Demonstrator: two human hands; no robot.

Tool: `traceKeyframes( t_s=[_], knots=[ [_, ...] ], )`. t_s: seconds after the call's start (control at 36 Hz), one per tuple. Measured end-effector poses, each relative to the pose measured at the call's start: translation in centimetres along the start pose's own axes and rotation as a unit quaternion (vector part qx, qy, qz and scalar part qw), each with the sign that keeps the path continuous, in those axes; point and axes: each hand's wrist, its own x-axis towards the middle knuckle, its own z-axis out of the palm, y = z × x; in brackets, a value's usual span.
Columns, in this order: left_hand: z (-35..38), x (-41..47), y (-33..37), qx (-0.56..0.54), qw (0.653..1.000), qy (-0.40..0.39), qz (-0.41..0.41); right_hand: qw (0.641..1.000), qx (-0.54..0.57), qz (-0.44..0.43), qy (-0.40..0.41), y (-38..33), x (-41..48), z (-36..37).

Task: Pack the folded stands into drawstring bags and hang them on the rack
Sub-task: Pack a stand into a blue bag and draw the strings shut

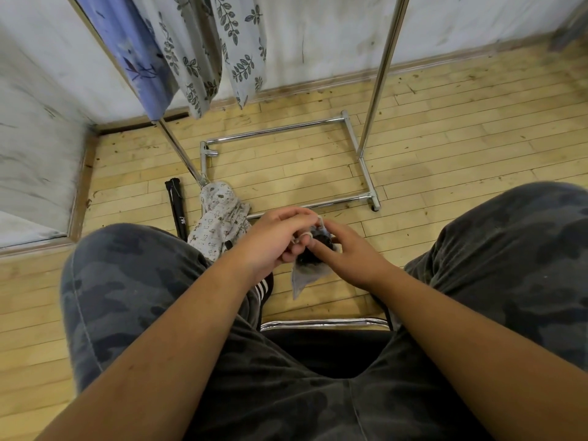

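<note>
– Left hand (280, 238) is curled up tight, pinching the white drawstring (320, 221), with a loop of it round one finger. Right hand (348, 251) is touching it from the other side, fingers closed round the mouth of the grey drawstring bag (307, 276).

– So where's the stand?

– Dark folded stand (322, 242) is poking out of the bag's mouth, wedged right between the two hands. The rest of the bag droops below them, off the floor, in the gap between the knees in camo trousers (127, 281). The person's sitting; you can see the chrome front edge of the chair (321, 323) under the forearms.

– Anything else waiting?

– Yep. Just past the left hand there's a cartoon-print bag (219, 214) slumped on the wooden floor (445, 148), touching the rack's near bottom bar. Beside it, further left, a second black folded stand (177, 206) lies on the boards, not bagged.

– And the rack?

– Chrome rack (280, 130) stands well beyond the hands, base frame flat on the floor, uprights going up out of shot. On its left side hang a blue fabric piece (140, 55) and leaf-print fabric pieces (245, 49). Can't tell if those are bags. Scuffed white wall (334, 36) behind it all.
</note>
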Motion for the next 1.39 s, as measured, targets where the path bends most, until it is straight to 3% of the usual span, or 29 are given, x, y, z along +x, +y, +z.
traceKeyframes(
  t_s=[0.14,0.56,0.83,1.08,1.39],
  knots=[
    [0.9,-0.2,0.4,0.020,0.999,0.008,-0.028,0.999,-0.001,0.043,0.031,0.0,0.2,-0.1],
    [2.5,-0.4,1.3,0.047,0.996,0.013,-0.074,0.996,0.035,0.079,0.012,-0.2,0.1,-0.6],
    [3.2,-0.3,1.3,0.059,0.993,-0.018,-0.099,0.989,0.070,0.113,0.063,0.6,0.3,-0.3],
    [3.0,-0.5,2.3,-0.104,0.987,-0.033,-0.117,0.990,0.074,0.103,0.054,0.6,0.3,-0.5],
    [2.5,-0.8,2.3,-0.112,0.984,-0.088,-0.110,0.990,0.055,0.112,0.067,0.9,0.7,-0.4]
  ],
)
